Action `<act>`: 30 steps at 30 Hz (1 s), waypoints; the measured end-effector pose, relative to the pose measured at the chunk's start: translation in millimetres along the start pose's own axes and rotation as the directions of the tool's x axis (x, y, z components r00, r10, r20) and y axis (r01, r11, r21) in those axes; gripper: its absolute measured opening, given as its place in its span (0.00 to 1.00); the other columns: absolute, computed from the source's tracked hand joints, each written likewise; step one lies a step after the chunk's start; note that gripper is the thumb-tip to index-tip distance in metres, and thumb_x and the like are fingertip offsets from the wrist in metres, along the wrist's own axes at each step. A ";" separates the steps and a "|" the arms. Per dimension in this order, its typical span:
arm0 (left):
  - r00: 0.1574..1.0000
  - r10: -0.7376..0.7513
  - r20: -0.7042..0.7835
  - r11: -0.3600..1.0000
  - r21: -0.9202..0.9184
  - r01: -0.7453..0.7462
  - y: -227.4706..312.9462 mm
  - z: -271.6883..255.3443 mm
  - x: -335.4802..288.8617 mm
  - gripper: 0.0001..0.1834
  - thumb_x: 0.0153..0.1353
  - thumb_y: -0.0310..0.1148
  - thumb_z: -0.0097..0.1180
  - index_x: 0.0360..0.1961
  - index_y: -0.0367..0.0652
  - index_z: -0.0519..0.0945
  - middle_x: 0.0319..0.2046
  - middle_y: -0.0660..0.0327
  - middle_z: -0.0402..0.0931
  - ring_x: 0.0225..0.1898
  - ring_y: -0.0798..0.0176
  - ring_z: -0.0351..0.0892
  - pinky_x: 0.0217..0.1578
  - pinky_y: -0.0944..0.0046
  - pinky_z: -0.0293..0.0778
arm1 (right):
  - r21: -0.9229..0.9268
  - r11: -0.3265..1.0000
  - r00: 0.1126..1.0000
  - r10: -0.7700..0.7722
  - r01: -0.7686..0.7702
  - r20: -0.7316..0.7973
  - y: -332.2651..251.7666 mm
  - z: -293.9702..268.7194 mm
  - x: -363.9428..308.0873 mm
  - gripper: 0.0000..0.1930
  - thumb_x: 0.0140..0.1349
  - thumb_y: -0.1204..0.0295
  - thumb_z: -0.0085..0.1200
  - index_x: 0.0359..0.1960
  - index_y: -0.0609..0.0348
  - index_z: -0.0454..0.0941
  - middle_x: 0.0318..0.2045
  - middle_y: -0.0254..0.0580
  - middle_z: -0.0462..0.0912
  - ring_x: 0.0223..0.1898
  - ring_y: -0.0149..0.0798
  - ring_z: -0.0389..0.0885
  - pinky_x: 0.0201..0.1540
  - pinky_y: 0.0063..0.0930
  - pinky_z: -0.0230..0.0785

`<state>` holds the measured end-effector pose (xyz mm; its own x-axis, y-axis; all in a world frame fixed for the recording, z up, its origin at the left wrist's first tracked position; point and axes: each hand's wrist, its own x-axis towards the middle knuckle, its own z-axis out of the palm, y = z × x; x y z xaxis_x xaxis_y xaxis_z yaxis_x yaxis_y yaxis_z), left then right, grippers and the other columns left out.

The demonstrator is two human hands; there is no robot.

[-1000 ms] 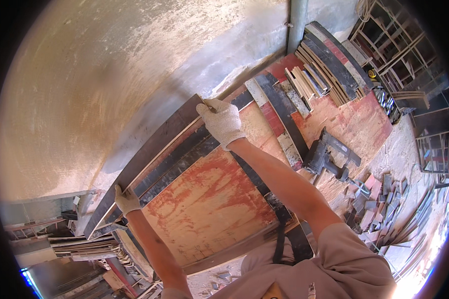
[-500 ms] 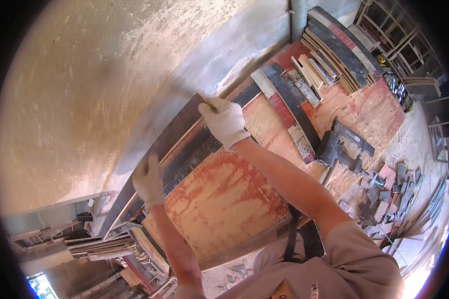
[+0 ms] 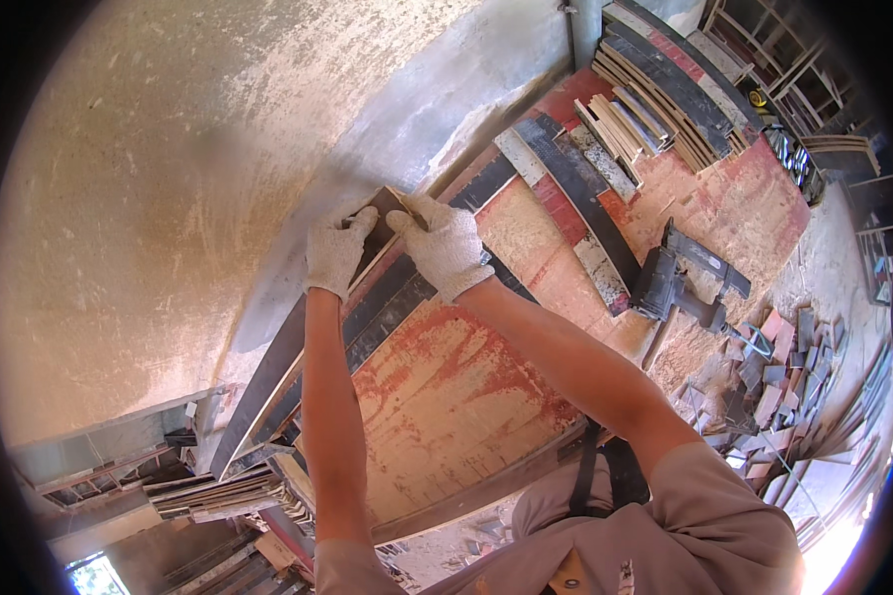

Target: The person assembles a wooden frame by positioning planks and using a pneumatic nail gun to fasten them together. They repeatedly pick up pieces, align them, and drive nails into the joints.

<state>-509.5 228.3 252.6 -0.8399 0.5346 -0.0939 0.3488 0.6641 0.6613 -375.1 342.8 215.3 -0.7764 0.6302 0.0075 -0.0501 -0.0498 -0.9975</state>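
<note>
A long, dark, curved plywood strip [image 3: 270, 369] stands tilted near the wall, its pale cut edge showing. Its upper end is between my two hands, both in whitish knit gloves. My left hand [image 3: 335, 256] is closed on the strip's wall side, thumb over the dark face. From the opposite side my right hand [image 3: 441, 244] pinches the same end, thumb and fingers close to the corner. Under and beside it, more dark strips [image 3: 385, 315] lie along the workbench [image 3: 446, 397]. The far side of the held strip and some fingertips are hidden.
A black nail gun [image 3: 690, 278] with a hose lies to the right on the sawdusty bench. Beyond it are a curved dark strip [image 3: 580, 213] and stacked wood pieces [image 3: 655, 84]. Offcuts [image 3: 779, 382] are heaped at right. A plastered wall [image 3: 169, 218] borders the left.
My left hand has slid up along the strip from its lower part to the upper end, beside my right hand. The right hand keeps its hold; the view has shifted slightly.
</note>
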 end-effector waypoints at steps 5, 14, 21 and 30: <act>0.999 0.011 -0.048 1.000 -0.021 -0.012 8.3 6.1 3.5 0.14 0.62 0.36 0.64 0.47 0.42 0.88 0.27 0.66 0.84 0.28 0.73 0.77 0.32 0.67 0.74 | -0.196 0.980 0.998 -0.009 0.020 0.056 1.7 -15.5 6.0 0.19 0.69 0.63 0.55 0.58 0.60 0.78 0.33 0.56 0.85 0.35 0.50 0.86 0.41 0.42 0.77; 0.990 -0.036 -0.138 0.999 0.001 0.037 2.2 11.3 -9.2 0.14 0.62 0.36 0.63 0.46 0.42 0.88 0.26 0.67 0.80 0.25 0.75 0.75 0.28 0.69 0.71 | -0.940 0.212 0.939 0.277 -0.266 -0.203 134.6 -297.5 -117.7 0.46 0.52 0.74 0.55 0.74 0.70 0.49 0.64 0.69 0.67 0.65 0.65 0.67 0.69 0.51 0.60; 0.982 -0.018 -0.187 0.992 0.120 0.042 7.5 14.3 -7.5 0.14 0.62 0.40 0.62 0.45 0.47 0.89 0.31 0.60 0.86 0.30 0.67 0.81 0.35 0.65 0.75 | -0.959 -0.076 0.822 0.500 -0.272 -0.273 238.0 -385.3 -154.7 0.62 0.49 0.62 0.71 0.75 0.72 0.36 0.58 0.70 0.72 0.60 0.62 0.74 0.63 0.48 0.68; 0.983 -0.080 -0.162 0.987 0.127 0.101 12.1 12.1 -13.8 0.14 0.61 0.43 0.59 0.41 0.50 0.89 0.33 0.58 0.87 0.36 0.56 0.86 0.41 0.57 0.79 | -0.597 0.516 0.660 0.751 -0.614 -0.031 152.7 -354.1 -89.3 0.10 0.57 0.69 0.64 0.37 0.61 0.81 0.23 0.39 0.82 0.23 0.35 0.81 0.23 0.33 0.72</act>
<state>-488.6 235.3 252.9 -0.9215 0.3876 -0.0245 0.3117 0.7757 0.5488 -91.0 553.2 37.4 -0.5309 0.4023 -0.7459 0.8262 0.0499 -0.5611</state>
